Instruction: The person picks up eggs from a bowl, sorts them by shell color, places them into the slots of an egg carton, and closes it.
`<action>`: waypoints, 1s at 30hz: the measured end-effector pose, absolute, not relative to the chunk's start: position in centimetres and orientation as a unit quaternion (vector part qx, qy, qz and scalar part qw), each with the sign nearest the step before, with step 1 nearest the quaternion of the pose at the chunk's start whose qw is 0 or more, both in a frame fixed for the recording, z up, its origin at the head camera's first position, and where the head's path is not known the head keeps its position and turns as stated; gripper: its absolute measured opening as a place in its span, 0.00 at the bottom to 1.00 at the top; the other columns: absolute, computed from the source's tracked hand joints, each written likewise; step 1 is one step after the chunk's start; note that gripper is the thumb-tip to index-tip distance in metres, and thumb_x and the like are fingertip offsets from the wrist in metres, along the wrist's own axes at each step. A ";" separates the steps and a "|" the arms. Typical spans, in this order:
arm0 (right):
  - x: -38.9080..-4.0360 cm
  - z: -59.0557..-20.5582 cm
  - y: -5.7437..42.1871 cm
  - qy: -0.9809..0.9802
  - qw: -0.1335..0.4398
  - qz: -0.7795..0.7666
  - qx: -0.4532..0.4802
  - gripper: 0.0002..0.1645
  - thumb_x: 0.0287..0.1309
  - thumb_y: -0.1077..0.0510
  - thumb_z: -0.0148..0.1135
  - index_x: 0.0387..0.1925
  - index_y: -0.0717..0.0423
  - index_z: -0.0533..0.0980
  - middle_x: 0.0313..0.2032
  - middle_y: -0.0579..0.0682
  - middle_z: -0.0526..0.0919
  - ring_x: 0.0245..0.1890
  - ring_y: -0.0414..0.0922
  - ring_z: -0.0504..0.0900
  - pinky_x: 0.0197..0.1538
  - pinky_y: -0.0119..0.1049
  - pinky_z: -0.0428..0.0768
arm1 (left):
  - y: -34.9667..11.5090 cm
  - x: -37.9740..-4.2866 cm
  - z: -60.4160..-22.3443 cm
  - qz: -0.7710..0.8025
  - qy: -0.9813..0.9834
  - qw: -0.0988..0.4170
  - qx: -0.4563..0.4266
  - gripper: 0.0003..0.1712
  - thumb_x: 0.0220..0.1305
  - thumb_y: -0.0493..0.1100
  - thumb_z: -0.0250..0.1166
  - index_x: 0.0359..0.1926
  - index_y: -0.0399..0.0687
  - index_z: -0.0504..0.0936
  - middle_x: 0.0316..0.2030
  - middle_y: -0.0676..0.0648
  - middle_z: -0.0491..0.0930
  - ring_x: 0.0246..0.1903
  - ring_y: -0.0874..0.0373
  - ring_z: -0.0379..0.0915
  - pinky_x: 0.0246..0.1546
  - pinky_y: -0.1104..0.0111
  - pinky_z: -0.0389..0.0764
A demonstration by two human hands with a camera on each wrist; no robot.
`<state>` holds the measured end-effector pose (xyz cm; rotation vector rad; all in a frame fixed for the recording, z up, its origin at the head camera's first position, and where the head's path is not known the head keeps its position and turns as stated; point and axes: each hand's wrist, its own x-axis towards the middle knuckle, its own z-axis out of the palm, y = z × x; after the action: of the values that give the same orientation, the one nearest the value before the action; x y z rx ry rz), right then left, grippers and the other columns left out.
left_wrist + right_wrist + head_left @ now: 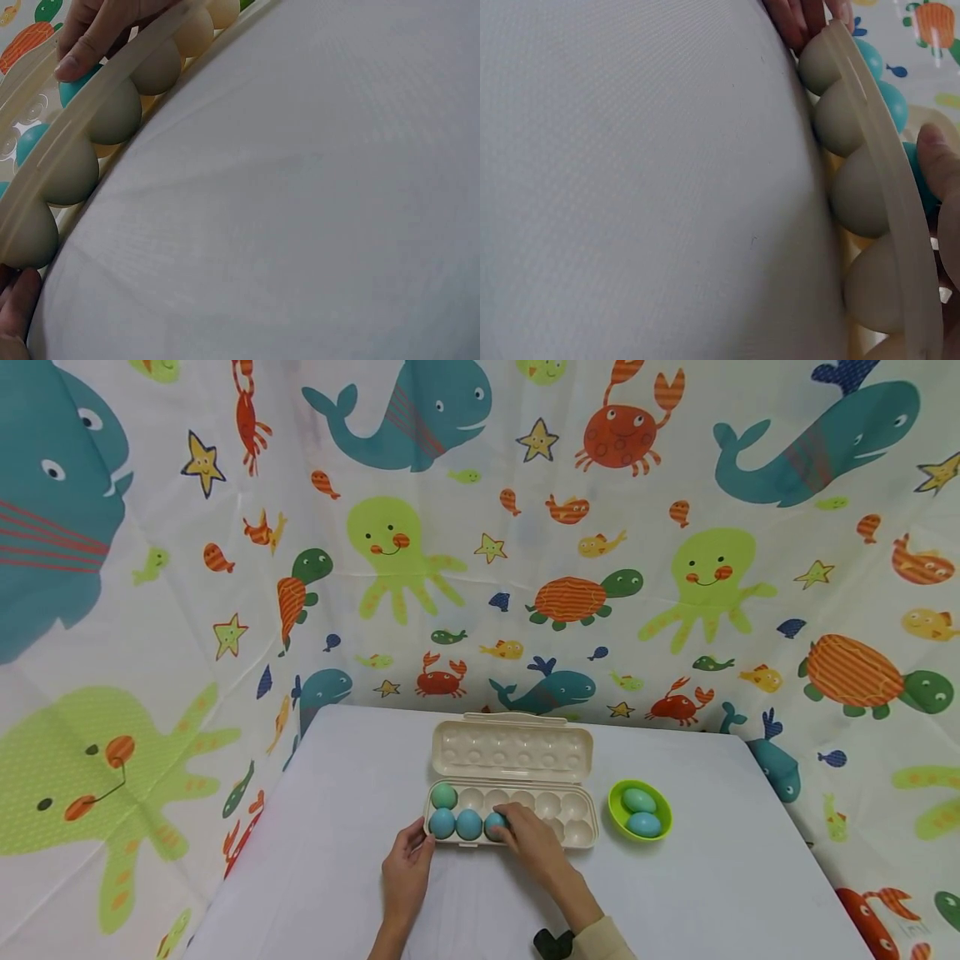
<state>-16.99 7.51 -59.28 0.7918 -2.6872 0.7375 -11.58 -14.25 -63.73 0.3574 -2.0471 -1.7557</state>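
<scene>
A beige egg carton (587,817) lies open on the table, its lid (512,752) folded back. Two blue toy eggs (469,825) fill the left cups of the front row, with a green egg (444,796) behind them in the back row. My right hand (534,843) pinches another blue egg (493,827) at the third front cup; the right wrist view shows the thumb (937,161) against this egg (921,178). At the carton's front left corner, my left hand (407,868) grips the edge, fingers (786,24) low beside the end cup.
Right of the carton stands a green bowl (617,821) with a green egg (639,801) and a blue egg (644,824). A white cloth covers the table (720,877). A curtain with sea animals (465,585) hangs behind and at both sides.
</scene>
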 end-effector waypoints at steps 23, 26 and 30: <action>-17.0 -59.9 7.5 -0.918 0.149 0.232 0.285 0.23 0.64 0.46 0.63 0.56 0.52 0.78 0.50 0.46 0.83 0.50 0.43 0.83 0.50 0.39 0.85 | -14.0 -11.4 -63.7 -0.625 -0.740 0.205 0.140 0.20 0.65 0.37 0.67 0.58 0.38 0.79 0.53 0.38 0.84 0.53 0.46 0.83 0.47 0.73 0.85; -16.8 -59.7 7.5 -0.920 0.144 0.231 0.282 0.23 0.65 0.46 0.62 0.56 0.53 0.77 0.50 0.46 0.82 0.50 0.44 0.83 0.49 0.40 0.85 | -14.0 -11.4 -63.6 -0.624 -0.740 0.211 0.139 0.20 0.65 0.36 0.68 0.57 0.37 0.79 0.52 0.37 0.85 0.52 0.45 0.83 0.47 0.74 0.85; -16.8 -59.6 7.5 -0.921 0.144 0.229 0.282 0.24 0.65 0.46 0.62 0.57 0.54 0.77 0.50 0.47 0.82 0.50 0.45 0.83 0.50 0.41 0.85 | -13.9 -11.3 -63.6 -0.620 -0.742 0.215 0.139 0.19 0.65 0.36 0.68 0.57 0.38 0.80 0.52 0.37 0.85 0.51 0.45 0.84 0.46 0.76 0.85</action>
<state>-16.77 7.53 -59.59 0.8117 -2.6544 0.6610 -11.34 -13.90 -63.57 0.3843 -2.0572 -1.7194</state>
